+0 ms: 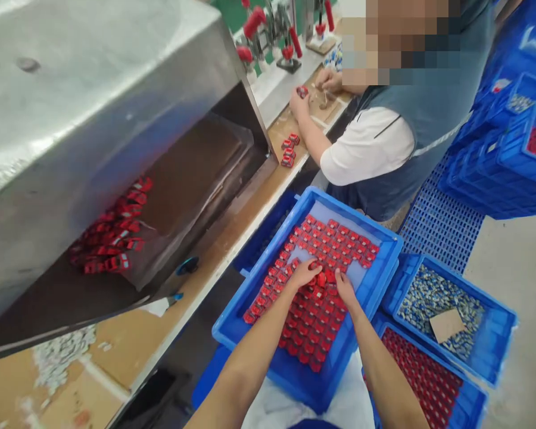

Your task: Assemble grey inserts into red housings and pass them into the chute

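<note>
A blue plastic tray (pixel 232 313) in front of me holds many small red toy cars (pixel 310 333) set in close rows on a pale sheet. My left hand (pixel 304 274) is over the middle of the tray, its fingers curled at a red toy car. To its right, my right hand (pixel 345 287) presses against the other side of a small loose cluster of red toy cars (pixel 320 282). Both hands grip this cluster between them. Some fingertips are hidden by the cars.
Left, a metal hood (pixel 116 89) covers a heap of red toy cars (pixel 111 232) on the workbench (pixel 214 250). A co-worker (pixel 366 143) sits ahead, handling a small red part. Blue bins (pixel 502 351) of small parts and red cars stand right; stacked crates (pixel 495 173) stand behind.
</note>
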Tool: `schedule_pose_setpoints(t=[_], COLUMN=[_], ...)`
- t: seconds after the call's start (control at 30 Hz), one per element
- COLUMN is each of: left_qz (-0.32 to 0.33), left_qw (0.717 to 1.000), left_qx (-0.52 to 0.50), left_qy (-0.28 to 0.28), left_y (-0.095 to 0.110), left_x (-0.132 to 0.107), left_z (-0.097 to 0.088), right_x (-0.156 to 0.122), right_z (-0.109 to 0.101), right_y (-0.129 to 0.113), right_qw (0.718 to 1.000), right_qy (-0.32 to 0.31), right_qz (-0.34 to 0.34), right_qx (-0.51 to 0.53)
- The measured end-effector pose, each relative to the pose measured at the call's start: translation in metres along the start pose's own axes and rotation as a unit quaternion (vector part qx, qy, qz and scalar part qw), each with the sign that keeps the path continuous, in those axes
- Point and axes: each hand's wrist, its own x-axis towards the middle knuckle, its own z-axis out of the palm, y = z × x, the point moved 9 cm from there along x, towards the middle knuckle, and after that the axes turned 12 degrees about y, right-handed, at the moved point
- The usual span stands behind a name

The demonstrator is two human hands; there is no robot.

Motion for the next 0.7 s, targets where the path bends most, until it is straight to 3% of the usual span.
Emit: schedule_pose_setpoints(t=[0.13, 0.37, 0.57, 0.7], left_qz=[-0.006, -0.011, -0.037, -0.031], left_qw=[0.998, 0.983, 0.960, 0.940], left_qx=[-0.048, -0.113, -0.186, -0.242], left_qy=[0.037, 0.144, 0.208, 0.237], left_y=[-0.002, -0.006, -0.020, -0.016], left_x=[-0.011, -0.025, -0.044, -0.062], left_z=[0.005, -0.005, -0.015, -0.024], right_x=[-0.015, -0.035, -0.048, -0.072], right_z=[0.021, 0.057, 0.055, 0.047], right_y=[0.002, -0.026, -0.021, -0.016], right_qw=[0.999, 0.987, 0.976, 0.973], right_qy=[0.028, 0.073, 0.115, 0.133], right_qz=[0.008, -0.019, 0.014, 0.035], right_qx=[0.041, 0.140, 0.182, 0.184])
